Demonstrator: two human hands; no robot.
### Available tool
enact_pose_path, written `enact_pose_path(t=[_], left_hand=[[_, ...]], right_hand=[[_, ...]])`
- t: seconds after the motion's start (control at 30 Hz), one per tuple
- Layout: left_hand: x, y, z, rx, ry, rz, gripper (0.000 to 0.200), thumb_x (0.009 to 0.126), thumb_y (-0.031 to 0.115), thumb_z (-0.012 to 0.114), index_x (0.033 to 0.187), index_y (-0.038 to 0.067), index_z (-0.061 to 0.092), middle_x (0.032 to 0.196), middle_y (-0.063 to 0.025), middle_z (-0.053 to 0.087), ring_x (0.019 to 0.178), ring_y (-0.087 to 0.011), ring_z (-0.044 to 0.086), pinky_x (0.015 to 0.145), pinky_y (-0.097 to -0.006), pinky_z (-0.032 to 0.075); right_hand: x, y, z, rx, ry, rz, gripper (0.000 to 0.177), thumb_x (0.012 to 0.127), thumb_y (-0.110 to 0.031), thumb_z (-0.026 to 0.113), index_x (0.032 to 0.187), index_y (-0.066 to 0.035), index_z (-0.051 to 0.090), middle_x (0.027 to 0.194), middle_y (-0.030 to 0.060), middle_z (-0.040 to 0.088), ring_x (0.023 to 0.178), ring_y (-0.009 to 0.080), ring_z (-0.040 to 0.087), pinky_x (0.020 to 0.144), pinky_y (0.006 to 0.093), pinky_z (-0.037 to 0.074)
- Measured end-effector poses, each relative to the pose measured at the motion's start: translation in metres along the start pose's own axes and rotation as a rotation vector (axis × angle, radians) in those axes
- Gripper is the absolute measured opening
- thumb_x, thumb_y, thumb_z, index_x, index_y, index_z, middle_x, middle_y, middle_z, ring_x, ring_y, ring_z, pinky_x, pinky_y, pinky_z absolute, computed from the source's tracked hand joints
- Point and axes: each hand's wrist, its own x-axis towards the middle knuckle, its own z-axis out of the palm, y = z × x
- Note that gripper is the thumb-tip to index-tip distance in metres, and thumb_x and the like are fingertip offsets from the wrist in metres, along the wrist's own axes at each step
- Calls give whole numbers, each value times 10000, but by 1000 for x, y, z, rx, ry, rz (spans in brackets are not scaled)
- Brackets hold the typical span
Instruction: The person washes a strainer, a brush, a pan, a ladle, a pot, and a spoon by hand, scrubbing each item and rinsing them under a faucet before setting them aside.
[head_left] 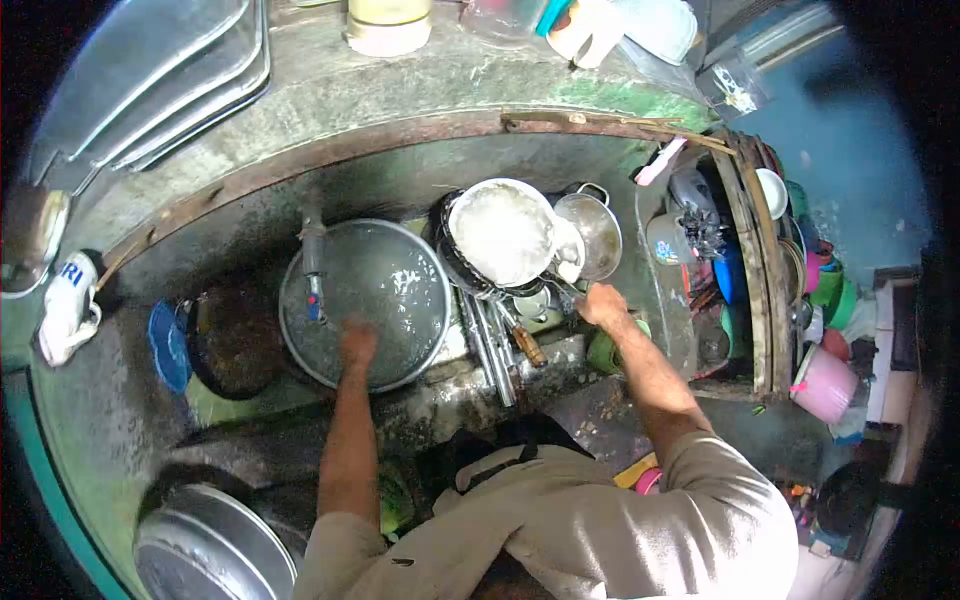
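Note:
A large round metal basin full of water stands beneath a tap with a blue lever. My left hand is at the water near the basin's front side; motion smears its fingers. My right hand is closed on the end of a handled utensil, whose handle points toward a white bowl. That bowl is filled with something pale and rests on a dark woven-looking rim. Beside it sits a metal pot with a loop handle. Its contents are hard to make out.
Metal tubes and a wooden-handled tool lie in front of the bowls. A blackened pan and blue plastic dish are at left. A wooden-edged rack borders the right; large silver pots stand lower left.

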Motion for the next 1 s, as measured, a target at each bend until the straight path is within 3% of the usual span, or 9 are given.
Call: enact_pose_path(t=[0.23, 0.33, 0.43, 0.57, 0.63, 0.73, 0.83, 0.93, 1.0], left_hand=[[-5, 30, -40, -490, -189, -464, 274, 885, 222, 613, 1083, 33, 606, 980, -147, 640, 974, -291, 595, 940, -382, 435], [-19, -70, 51, -1796, 120, 26, 222, 902, 200, 598, 1061, 45, 612, 957, -91, 630, 937, -232, 587, 910, -330, 437], [-59, 117, -95, -888, 20, -487, 279, 905, 194, 600, 1138, 41, 593, 1112, -85, 604, 1030, -197, 556, 936, -320, 421], [-104, 201, -148, -1072, -632, -501, 434, 906, 300, 609, 1242, 32, 548, 1175, -100, 596, 1100, -190, 545, 975, -334, 415], [-135, 213, -149, -939, -842, -21, 484, 952, 304, 514, 1347, 40, 424, 1281, -120, 537, 1195, -272, 503, 1017, -414, 393], [-186, 211, -124, -1437, -724, -120, 593, 961, 302, 497, 1442, 88, 225, 1309, -189, 479, 1174, -287, 528, 972, -425, 456], [-182, 213, -159, -1798, -178, -613, 609, 944, 233, 537, 1438, 174, 186, 1176, -167, 552, 1009, -282, 610, 830, -445, 544], [-142, 143, -174, -1446, 482, -677, 521, 919, 83, 443, 1396, 140, 244, 863, -81, 561, 678, -173, 559, 561, -322, 509], [-122, 109, -226, -1400, 567, -830, 512, 915, 79, 408, 1398, 138, 247, 755, -52, 529, 595, -139, 518, 482, -303, 470]], right_hand=[[-3, 42, 14, 213, 181, -307, 275, 896, -203, 545, 987, 50, 488, 883, 310, 614, 880, 474, 591, 755, 531, 467], [-41, 46, -5, 235, 362, -284, 262, 921, -237, 518, 1040, -12, 457, 792, 281, 624, 777, 482, 597, 696, 552, 448], [-92, 39, -36, 87, 334, -240, 239, 928, -267, 526, 958, -32, 503, 659, 256, 592, 638, 469, 588, 554, 537, 438], [-148, -1, -45, 221, 183, -505, 209, 895, -236, 573, 978, -45, 597, 747, 225, 638, 715, 402, 640, 619, 481, 489], [-165, -31, -35, 270, -30, -592, 233, 883, -243, 576, 1016, -55, 613, 795, 227, 649, 751, 396, 649, 662, 467, 511], [-167, -90, 9, 250, -194, -745, 248, 881, -233, 561, 1065, -77, 618, 809, 231, 646, 795, 410, 645, 709, 465, 523], [-173, -182, 39, 349, -229, -970, 265, 898, -210, 554, 1097, -46, 614, 894, 203, 656, 793, 354, 660, 707, 384, 527], [-163, -262, 75, 603, -369, -1217, 260, 922, -184, 541, 1124, -32, 602, 922, 162, 672, 781, 237, 650, 679, 339, 525], [-111, -284, 128, 794, -922, -900, 244, 947, -155, 528, 1145, -29, 592, 905, 91, 661, 774, 143, 613, 632, 276, 517]])
